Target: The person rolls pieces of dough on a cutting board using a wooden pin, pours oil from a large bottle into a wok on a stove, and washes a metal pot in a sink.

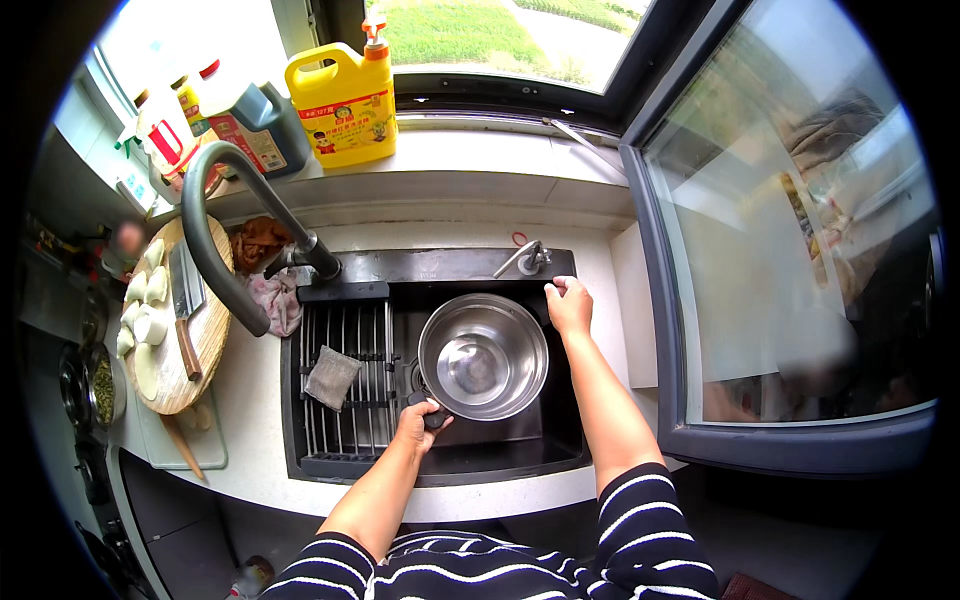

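A shiny stainless steel pot (483,357) is over the black sink (520,455), its inside facing up. My left hand (412,425) is wrapped round the pot's short black handle (430,412) at its near left side. Beyond the pot, my right hand (570,305) is at the sink's far right edge, just below a small silver tap (536,260). Its fingers are curled together; whether anything is between them is too small to make out. I cannot see clearly whether the pot touches the sink bottom.
A roll-up rack (350,425) covers the sink's left part, with a grey scouring pad (332,378) on it. A tall black faucet (205,240) arches left. Beside it are a cutting board (215,350), a knife (187,350) and white pieces. An open window (660,300) juts in at right.
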The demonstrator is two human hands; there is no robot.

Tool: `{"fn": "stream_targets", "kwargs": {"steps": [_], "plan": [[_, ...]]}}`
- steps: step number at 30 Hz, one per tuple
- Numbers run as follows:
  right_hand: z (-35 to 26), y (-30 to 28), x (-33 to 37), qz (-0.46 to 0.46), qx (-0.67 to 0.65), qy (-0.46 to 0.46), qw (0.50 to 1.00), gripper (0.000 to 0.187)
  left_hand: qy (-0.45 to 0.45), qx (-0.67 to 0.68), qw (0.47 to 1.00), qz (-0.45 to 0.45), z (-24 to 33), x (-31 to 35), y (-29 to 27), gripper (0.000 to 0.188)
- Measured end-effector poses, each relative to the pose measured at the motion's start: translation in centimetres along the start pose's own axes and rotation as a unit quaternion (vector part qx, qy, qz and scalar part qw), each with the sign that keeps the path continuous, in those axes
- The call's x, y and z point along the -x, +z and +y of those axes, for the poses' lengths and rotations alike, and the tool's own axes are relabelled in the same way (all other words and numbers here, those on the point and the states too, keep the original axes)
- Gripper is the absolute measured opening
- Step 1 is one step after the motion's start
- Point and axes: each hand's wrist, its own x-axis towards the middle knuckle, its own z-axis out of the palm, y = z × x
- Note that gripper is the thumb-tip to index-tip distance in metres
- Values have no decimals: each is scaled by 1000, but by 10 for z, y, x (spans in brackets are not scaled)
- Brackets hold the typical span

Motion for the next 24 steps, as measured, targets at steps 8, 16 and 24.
{"fn": "stream_targets", "kwargs": {"steps": [8, 16, 24], "plan": [[1, 24, -61, -40, 35, -34, 998, 44, 86, 134, 982, 106, -1, -40, -1, 18], [20, 38, -99, -108, 59, -90, 988, 35, 64, 209, 967, 130, -1, -50, 10, 11], [23, 35, -109, -84, 58, -253, 962, 23, -90, 15, 994, 62, -6, 37, 42, 85]]}}
